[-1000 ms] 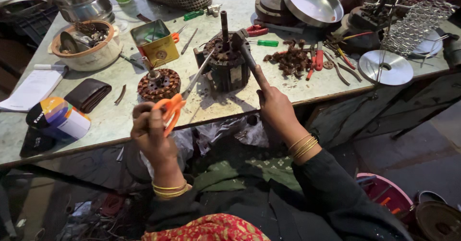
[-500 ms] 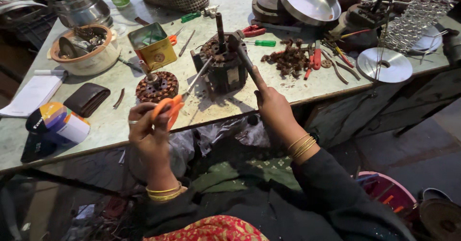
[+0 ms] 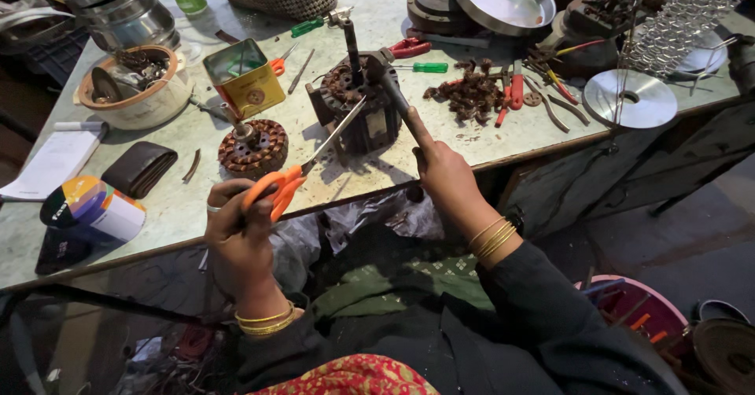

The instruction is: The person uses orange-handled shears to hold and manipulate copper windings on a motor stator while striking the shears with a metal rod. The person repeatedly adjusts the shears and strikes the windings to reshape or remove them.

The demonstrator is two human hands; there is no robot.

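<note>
Gripping orange-handled scissors (image 3: 295, 176) in the left hand (image 3: 236, 234) and what seems a hammer (image 3: 391, 88) in the right hand (image 3: 442, 171), the person risks gouging the copper windings of the motor stator (image 3: 354, 104) at twelve o'clock if either tool slips.

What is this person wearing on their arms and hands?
Both hands are bare. The left hand has a ring on one finger and gold bangles at the wrist. The right hand also has gold bangles. Dark sleeves cover both forearms.
</note>
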